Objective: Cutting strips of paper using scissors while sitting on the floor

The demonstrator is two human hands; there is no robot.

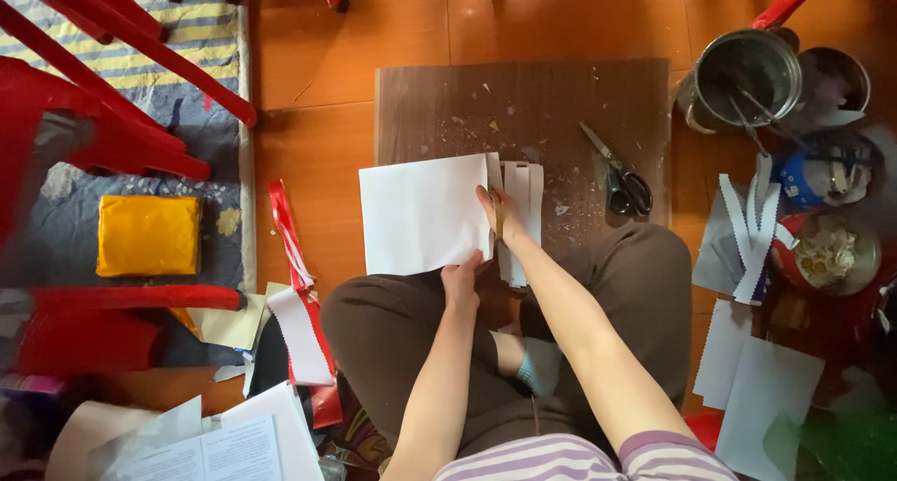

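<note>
Wooden floor [318, 154] with brown board [561, 98], left hand [461, 280] grip pinching white sheet [422, 215], right hand [495, 210] grip holding blade on sheet edge

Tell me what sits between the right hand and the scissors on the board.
Head view: between the right hand and the scissors lie cut white paper strips, then bare brown board speckled with paper scraps.

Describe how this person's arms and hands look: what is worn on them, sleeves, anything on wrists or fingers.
Both arms are bare from the upper arm down. Short sleeves with purple and white horizontal stripes end above the elbows. The left hand and the right hand wear no gloves. No watch, bracelet or ring is visible on either, though the fingers are too small to check closely.
</note>
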